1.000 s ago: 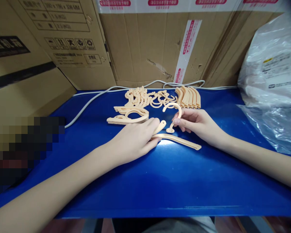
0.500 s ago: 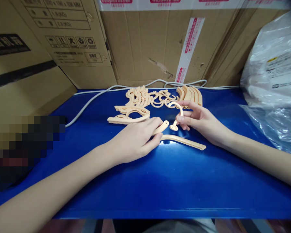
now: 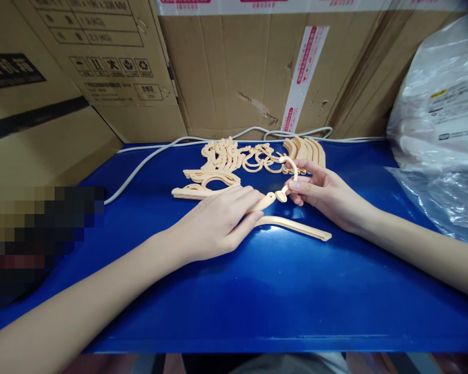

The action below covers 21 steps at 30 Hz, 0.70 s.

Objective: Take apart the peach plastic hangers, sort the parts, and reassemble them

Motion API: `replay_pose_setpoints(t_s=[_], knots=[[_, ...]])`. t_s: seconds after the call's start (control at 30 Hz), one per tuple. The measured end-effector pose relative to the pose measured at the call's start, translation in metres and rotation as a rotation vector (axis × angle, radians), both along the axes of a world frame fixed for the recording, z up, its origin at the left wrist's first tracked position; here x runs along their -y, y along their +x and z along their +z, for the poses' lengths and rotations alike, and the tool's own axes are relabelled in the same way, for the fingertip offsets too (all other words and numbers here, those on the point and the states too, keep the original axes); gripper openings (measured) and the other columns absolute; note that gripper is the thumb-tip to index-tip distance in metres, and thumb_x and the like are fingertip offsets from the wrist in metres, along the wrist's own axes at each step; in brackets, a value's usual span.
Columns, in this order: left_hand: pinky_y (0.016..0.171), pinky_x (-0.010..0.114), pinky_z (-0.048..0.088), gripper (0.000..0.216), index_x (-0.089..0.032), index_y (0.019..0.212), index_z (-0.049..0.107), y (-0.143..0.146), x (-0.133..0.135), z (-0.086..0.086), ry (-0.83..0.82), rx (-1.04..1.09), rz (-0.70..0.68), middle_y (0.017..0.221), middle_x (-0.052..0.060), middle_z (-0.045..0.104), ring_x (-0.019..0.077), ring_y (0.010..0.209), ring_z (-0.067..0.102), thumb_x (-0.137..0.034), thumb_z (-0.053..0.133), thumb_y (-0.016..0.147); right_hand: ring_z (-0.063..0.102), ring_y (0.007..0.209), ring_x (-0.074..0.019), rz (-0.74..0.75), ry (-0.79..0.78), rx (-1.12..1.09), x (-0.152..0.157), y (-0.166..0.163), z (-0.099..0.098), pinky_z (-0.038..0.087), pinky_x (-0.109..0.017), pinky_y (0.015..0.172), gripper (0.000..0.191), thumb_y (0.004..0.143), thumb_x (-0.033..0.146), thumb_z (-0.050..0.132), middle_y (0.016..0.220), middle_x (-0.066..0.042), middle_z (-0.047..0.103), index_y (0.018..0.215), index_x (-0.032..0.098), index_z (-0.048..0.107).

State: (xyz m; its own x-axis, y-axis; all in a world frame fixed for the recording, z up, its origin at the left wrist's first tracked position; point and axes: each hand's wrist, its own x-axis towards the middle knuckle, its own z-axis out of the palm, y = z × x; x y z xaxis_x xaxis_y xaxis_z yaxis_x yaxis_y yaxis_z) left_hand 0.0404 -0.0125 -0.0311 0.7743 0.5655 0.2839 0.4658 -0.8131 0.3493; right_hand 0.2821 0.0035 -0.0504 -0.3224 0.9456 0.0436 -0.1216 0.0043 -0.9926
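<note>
A beige curved piece [image 3: 262,203] was gripped in the left hand [image 3: 222,218], the fingers of which were curled closed about it with its rounded, holed end exposed, while a beige hook [image 3: 295,169] was pinched between the thumb and fingers of the partly curled right hand [image 3: 327,195]. The hook's round foot was held just beside the holed end, but contact could not be determined. A beige strip [image 3: 296,227] was found on the blue table [image 3: 296,296] near the left thumb, with wavy pieces [image 3: 222,155] noted towards the rear.
</note>
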Motion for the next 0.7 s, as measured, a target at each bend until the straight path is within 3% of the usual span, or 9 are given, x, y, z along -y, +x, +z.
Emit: replay_pose_setpoints(t_s=[0.47, 0.7], knots=[[0.078, 0.030, 0.040, 0.025, -0.016, 0.105, 0.055, 0.0016, 0.0019, -0.0014, 0.052, -0.056, -0.024, 0.095, 0.005, 0.060, 0.0193, 0.088, 0.054, -0.028, 0.032, 0.105, 0.059, 0.064, -0.0088, 0.024, 0.000, 0.019, 0.0002, -0.0008, 0.0002, 0.046, -0.023, 0.061, 0.048, 0.077, 0.029, 0.080, 0.077, 0.003, 0.068, 0.115, 0.021, 0.052], [0.078, 0.032, 0.045, 0.033, -0.013, 0.115, 0.056, 0.0026, 0.0006, -0.0068, 0.253, -0.089, -0.027, 0.100, 0.008, 0.065, 0.0208, 0.090, 0.059, -0.029, 0.028, 0.106, 0.051, 0.057, -0.0067, 0.036, 0.027, 0.053, -0.0013, -0.0002, -0.0009, 0.041, -0.023, 0.059, 0.045, 0.080, 0.027, 0.077, 0.072, 0.005, 0.066, 0.116, 0.020, 0.050]])
